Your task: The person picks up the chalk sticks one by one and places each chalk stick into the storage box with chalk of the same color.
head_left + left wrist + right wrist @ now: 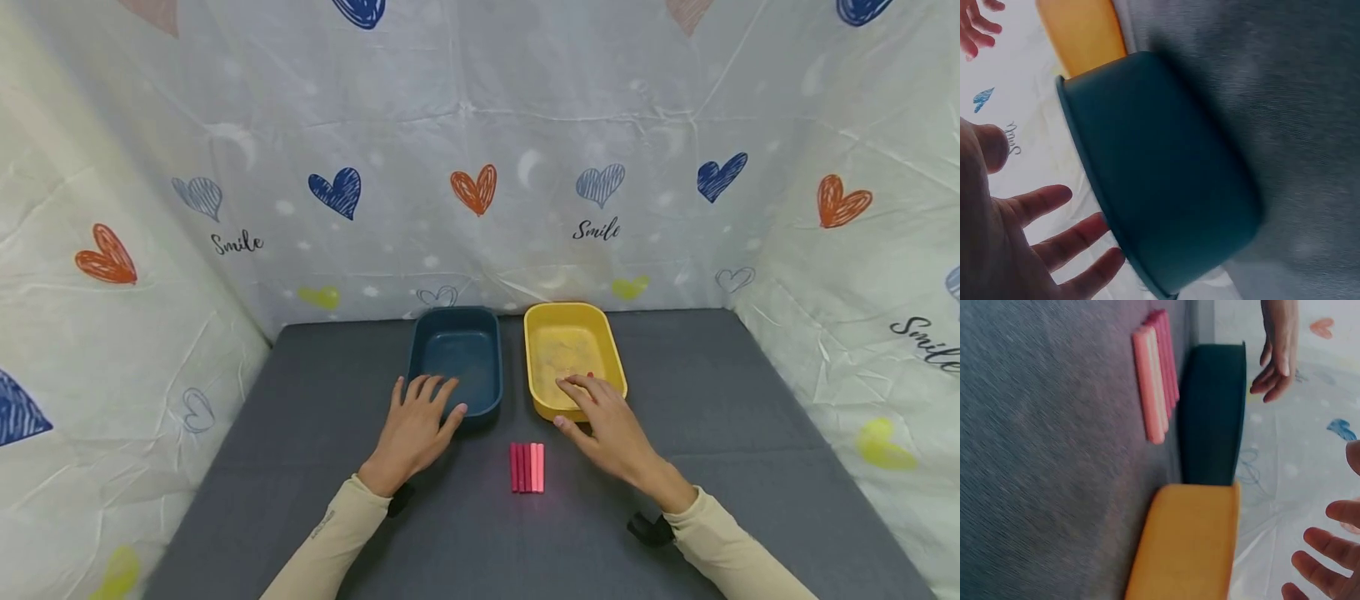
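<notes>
My left hand (411,433) is over the near left rim of the dark blue tub (492,350), its fingers spread and nothing between them. In the left wrist view, the fingertips show right by the rim of that tub (1160,169). Above the near side of the yellow tub (534,367) is my right hand (611,429), fingers extended and thumb apart, with nothing in its grasp. A small red bit (590,374) peeks out beside its fingers, mostly hidden. Between the hands, several slim sticks (527,468), crimson to light pink, lie side by side on the cloth.
Both tubs stand side by side at the back of the dark grey cloth-covered table (675,517). A pale curtain (525,250) printed with hearts encloses the back and both sides. Each wrist wears a black strap, such as the right one (649,530).
</notes>
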`<action>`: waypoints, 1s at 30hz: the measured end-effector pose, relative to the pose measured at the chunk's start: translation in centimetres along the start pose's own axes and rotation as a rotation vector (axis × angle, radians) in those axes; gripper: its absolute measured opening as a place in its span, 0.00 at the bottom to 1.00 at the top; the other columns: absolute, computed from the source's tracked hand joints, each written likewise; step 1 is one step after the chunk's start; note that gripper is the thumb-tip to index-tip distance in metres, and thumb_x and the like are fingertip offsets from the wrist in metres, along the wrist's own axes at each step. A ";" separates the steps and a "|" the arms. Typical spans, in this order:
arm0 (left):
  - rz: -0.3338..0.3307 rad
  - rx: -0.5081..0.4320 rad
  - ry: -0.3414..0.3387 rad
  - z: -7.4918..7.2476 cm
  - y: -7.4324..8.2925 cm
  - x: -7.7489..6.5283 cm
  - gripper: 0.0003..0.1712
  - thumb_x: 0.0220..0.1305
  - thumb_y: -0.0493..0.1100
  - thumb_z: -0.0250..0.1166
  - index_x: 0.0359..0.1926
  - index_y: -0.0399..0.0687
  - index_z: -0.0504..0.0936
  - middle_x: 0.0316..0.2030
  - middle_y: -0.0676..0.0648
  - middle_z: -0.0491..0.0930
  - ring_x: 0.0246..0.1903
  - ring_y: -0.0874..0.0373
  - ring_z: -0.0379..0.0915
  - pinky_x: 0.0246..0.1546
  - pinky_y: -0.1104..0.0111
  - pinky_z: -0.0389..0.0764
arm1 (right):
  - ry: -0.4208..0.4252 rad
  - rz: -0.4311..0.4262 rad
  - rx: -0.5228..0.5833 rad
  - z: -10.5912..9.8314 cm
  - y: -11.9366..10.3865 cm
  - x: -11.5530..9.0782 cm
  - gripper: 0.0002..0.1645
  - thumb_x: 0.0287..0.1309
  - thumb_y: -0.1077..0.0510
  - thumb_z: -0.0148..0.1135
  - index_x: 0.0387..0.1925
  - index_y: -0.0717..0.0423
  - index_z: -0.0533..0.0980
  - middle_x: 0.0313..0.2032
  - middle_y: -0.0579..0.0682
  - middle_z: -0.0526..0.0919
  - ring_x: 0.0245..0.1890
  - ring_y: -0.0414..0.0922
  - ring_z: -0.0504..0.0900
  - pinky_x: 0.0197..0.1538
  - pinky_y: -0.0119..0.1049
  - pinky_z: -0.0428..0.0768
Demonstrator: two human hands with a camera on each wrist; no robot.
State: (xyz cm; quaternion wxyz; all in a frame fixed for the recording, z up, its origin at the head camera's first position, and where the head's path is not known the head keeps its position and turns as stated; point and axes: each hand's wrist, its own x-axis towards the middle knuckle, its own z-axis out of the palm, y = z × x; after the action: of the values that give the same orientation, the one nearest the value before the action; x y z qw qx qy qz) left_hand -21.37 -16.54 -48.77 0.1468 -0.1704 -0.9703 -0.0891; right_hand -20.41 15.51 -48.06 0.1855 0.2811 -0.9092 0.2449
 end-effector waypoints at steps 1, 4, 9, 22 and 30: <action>0.003 0.000 0.001 0.1 -0.1 -0.1 0.29 0.74 0.62 0.47 0.67 0.55 0.71 0.63 0.42 0.72 0.66 0.42 0.63 0.70 0.37 0.53 | 0.003 -0.004 0.005 0.1 -0.1 -0.1 0.33 0.64 0.42 0.60 0.67 0.48 0.70 0.61 0.50 0.75 0.63 0.51 0.72 0.65 0.57 0.70; 0.014 -0.005 0.005 0.3 -0.5 -0.4 0.28 0.74 0.61 0.49 0.64 0.52 0.73 0.62 0.41 0.73 0.64 0.41 0.64 0.69 0.37 0.54 | 0.008 -0.017 0.014 0.6 -0.3 -0.6 0.31 0.62 0.43 0.63 0.64 0.48 0.72 0.58 0.49 0.76 0.60 0.49 0.75 0.63 0.55 0.73; 0.039 -0.010 0.016 0.7 -1.2 -0.8 0.24 0.73 0.59 0.51 0.59 0.51 0.76 0.57 0.42 0.77 0.61 0.42 0.67 0.68 0.37 0.56 | -0.033 -0.022 0.025 1.4 -0.7 -1.2 0.32 0.60 0.43 0.66 0.62 0.51 0.74 0.57 0.49 0.78 0.58 0.48 0.77 0.62 0.53 0.75; 0.084 0.006 -0.003 1.4 -2.1 -1.3 0.18 0.75 0.55 0.51 0.50 0.48 0.78 0.48 0.43 0.78 0.54 0.45 0.72 0.71 0.39 0.54 | -0.268 0.074 0.060 2.6 -0.9 -2.1 0.39 0.58 0.40 0.66 0.67 0.52 0.70 0.62 0.50 0.74 0.63 0.50 0.72 0.66 0.55 0.69; 0.106 0.027 -0.008 1.9 -2.3 -1.5 0.17 0.75 0.53 0.51 0.48 0.46 0.77 0.45 0.41 0.77 0.51 0.44 0.72 0.71 0.38 0.54 | -0.352 0.100 0.028 3.3 -0.9 -2.6 0.44 0.54 0.36 0.68 0.67 0.52 0.69 0.60 0.51 0.75 0.60 0.49 0.73 0.62 0.53 0.70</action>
State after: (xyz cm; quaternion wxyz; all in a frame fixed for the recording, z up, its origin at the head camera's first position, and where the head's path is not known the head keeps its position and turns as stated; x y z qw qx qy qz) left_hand -21.30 -18.72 -51.31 0.1499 -0.2198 -0.9616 -0.0676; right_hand -18.58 14.14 -51.67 0.0070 0.2767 -0.9369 0.2133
